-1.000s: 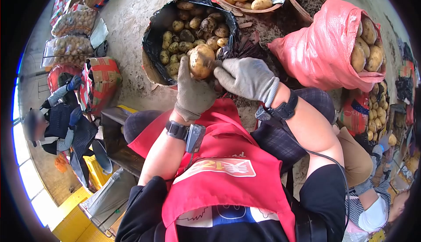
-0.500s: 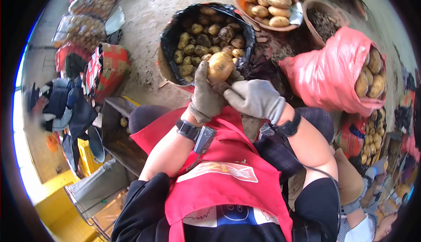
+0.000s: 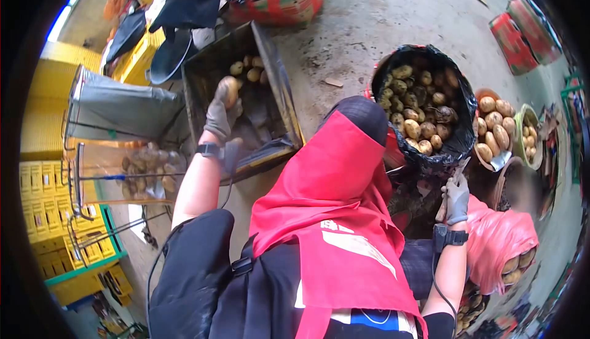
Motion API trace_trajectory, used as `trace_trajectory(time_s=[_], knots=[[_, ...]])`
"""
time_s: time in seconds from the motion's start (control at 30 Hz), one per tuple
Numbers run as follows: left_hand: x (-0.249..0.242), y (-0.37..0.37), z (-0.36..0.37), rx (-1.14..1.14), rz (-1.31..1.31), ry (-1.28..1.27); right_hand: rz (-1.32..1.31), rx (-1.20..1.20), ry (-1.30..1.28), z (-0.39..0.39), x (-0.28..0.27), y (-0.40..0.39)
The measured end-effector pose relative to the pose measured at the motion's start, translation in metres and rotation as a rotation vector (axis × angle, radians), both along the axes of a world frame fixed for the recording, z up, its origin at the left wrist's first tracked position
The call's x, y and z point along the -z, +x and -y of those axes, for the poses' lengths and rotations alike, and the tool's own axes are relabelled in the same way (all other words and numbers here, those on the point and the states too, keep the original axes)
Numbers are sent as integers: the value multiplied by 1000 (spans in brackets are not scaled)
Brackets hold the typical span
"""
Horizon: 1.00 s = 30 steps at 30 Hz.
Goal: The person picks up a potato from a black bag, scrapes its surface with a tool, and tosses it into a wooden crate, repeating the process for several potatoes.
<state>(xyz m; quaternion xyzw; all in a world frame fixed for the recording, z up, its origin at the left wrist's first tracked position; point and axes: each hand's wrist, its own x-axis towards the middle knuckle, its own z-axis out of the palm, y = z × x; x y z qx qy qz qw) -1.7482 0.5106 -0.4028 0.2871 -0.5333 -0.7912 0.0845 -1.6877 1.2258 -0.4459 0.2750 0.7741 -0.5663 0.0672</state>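
My left hand (image 3: 219,116), in a grey work glove, grips a large potato (image 3: 230,89) over a dark wooden crate (image 3: 278,78). Several potatoes (image 3: 253,74) lie at the far end of that crate. Gloved as well, my right hand (image 3: 456,199) is low by the near edge of a tub lined with a black plastic bag (image 3: 458,141). Its fingers are curled closed, and a thin brownish piece shows at their side, too small to name. Many soil-stained potatoes (image 3: 413,128) fill much of the lined tub.
Right of the tub stand a bowl of large potatoes (image 3: 493,131) and a green bowl (image 3: 533,145). A pink sack (image 3: 499,234) of potatoes lies near my right arm. At left are a wire rack (image 3: 77,173) and yellow crates (image 3: 46,207). A red bag (image 3: 276,1) sits behind.
My view has swung left. The left hand has carried the potato from before the lined tub to over the crate. My right hand has parted from it and stays near the tub.
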Motion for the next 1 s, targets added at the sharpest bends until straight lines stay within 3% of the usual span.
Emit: trace_trajectory(time_s=[0.03, 0.07, 0.1, 0.13, 0.17, 0.2, 0.23, 0.27, 0.33, 0.37, 0.43, 0.47, 0.5, 0.53, 0.57, 0.6, 0.7, 0.77, 0.8, 0.87, 0.9, 1.0], knots=[[41, 22, 28, -10, 243, -234, -47, -113, 205, 0, 4, -8], [88, 49, 50, -57, 394, -357, -44, -122, 216, 1, 18, -18], [74, 73, 31, 44, 599, -437, -271, -231, 633, 3, 38, -30], [152, 97, 71, 159, 734, -538, -504, -341, 1047, 8, 46, -39], [52, 107, -14, 174, 614, -505, -255, -268, 998, 33, 29, -38], [127, 127, 5, 236, 542, -958, -133, -342, 1148, 44, 32, -41], [50, 128, -34, 551, 694, -1040, -6, -357, 1205, 74, 17, -35], [106, 142, -15, 693, 581, -1359, 122, -365, 1260, 103, 0, -30], [91, 148, -33, 620, 727, -1295, 125, -352, 1365, 110, 17, -19], [98, 153, -33, 513, 616, -1347, 94, -355, 1341, 116, 17, -11], [92, 146, -35, 694, 839, -1534, 39, -370, 1252, 122, 14, 21], [97, 156, -35, 645, 737, -1614, 13, -373, 1201, 126, 7, 29], [98, 161, -38, 604, 622, -1638, 179, -350, 1094, 152, -36, 34], [121, 169, -29, 553, 504, -1644, 210, -311, 1064, 154, -41, 46], [196, 173, 11, 645, 234, -1854, 53, -289, 1173, 136, -6, 68], [89, 146, -57, 738, 722, -1668, 159, -231, 1086, 138, -17, 68], [141, 155, -21, 766, 608, -1569, 337, -168, 833, 129, -22, 89], [194, 164, -1, 409, 245, -1552, 318, -203, 696, 114, -12, 100], [183, 157, -10, 414, 216, -1557, 311, -177, 695, 113, -11, 99], [145, 156, -20, 559, 475, -1528, 30, 100, 573, 122, -20, 93], [149, 155, -17, 565, 481, -1507, 72, 208, 124, 121, -33, 80], [166, 154, -9, 563, 439, -1479, -141, 285, -459, 126, -38, 41]])
